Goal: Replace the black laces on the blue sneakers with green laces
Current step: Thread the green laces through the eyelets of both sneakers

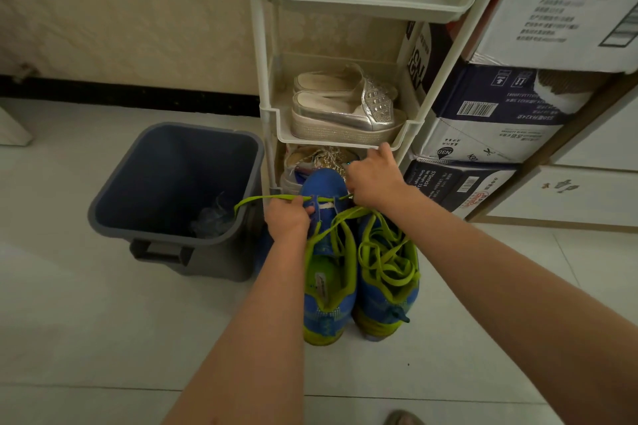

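On the pale floor tiles point(103, 338), before the white rack point(345, 143): two blue sneakers point(329, 290) side by side, toes toward rack. Left hand point(288, 219) and right hand point(374, 181) both pinched on green lace point(276, 198), stretched taut across left sneaker's front. Beside, a grey bin point(172, 197).

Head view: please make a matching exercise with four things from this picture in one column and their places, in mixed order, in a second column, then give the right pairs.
Things:
1. green lace
2. silver shoes
3. grey bin
4. right sneaker

Places:
A. on the middle shelf of the white rack
B. on the floor, left of the rack
C. stretched across between left hand and right hand
D. on the floor, beside the left sneaker, already laced green

Pairs: 1-C, 2-A, 3-B, 4-D
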